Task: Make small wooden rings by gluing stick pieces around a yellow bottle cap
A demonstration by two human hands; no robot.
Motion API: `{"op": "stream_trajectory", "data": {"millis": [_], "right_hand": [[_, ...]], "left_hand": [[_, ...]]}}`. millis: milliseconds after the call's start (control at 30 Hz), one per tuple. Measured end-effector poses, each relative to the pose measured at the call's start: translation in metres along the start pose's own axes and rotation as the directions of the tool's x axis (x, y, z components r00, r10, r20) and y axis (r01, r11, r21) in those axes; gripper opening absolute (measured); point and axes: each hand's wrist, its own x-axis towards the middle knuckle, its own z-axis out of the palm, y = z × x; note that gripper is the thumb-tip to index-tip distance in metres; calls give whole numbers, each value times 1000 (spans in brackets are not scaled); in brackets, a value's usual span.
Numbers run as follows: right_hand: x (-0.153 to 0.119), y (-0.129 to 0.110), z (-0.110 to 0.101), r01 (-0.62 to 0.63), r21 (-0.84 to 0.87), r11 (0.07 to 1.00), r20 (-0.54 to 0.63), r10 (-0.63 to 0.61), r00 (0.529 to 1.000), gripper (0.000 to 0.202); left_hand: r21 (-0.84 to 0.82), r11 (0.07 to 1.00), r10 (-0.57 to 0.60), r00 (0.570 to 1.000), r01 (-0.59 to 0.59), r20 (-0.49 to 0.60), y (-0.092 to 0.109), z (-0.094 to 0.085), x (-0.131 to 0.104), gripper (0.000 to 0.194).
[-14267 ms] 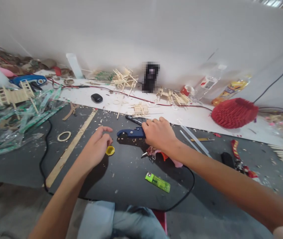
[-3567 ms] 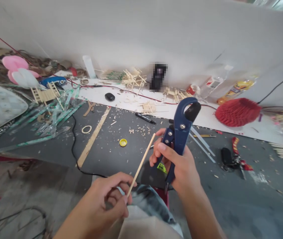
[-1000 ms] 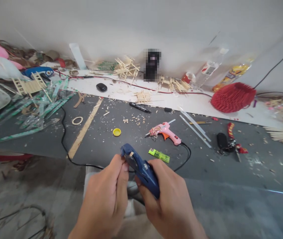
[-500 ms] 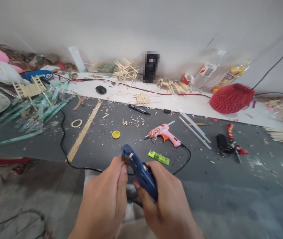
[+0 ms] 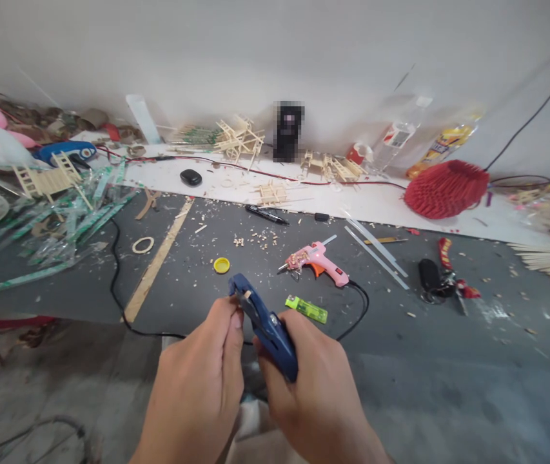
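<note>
A dark blue hand tool [image 5: 267, 328] is gripped by its handles in my right hand [image 5: 316, 380], over the near edge of the grey table. My left hand [image 5: 200, 374] is closed at the tool's head, thumb and finger pressed together; whatever they pinch is too hidden to make out. A small pale piece shows in the tool's head. Just beyond lie a yellow cap [image 5: 221, 265], a green lighter [image 5: 306, 309] and a pink glue gun [image 5: 316, 261]. Small wooden bits [image 5: 255, 240] are scattered farther back.
Small stick models [image 5: 238, 143] stand along the white strip [image 5: 158, 177] by the wall. Clear glue sticks [image 5: 378, 248], keys [image 5: 443, 283] and a red folded object [image 5: 446, 189] are at the right. Plastic wrappers [image 5: 76, 219] and a black cable [image 5: 116, 277] lie left.
The tool and both hands have shifted slightly left in view, and the scene has moved a little with the camera. The tool's handles appear closer together.
</note>
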Motion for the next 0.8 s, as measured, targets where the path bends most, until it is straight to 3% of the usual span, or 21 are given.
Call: {"op": "stream_trajectory", "data": {"millis": [300,567,700,800], "right_hand": [[2,2,2,12,-60,998,-53,-15,998,12],[10,9,2,-28,-64,998,-14,27,1000,23],[12,14,1,-28,-73,997,-24,27,999,27],[16,15,0,-15,-108,994,-24,13,1000,30]], "left_hand": [[-13,1000,-17,1000,17,6,0,1,3,25],[-66,996,-50,999,51,13,2,3,4,24],[-170,975,-140,989,145,38,2,3,5,26],[-220,943,-250,968,249,24,3,4,5,14]]}}
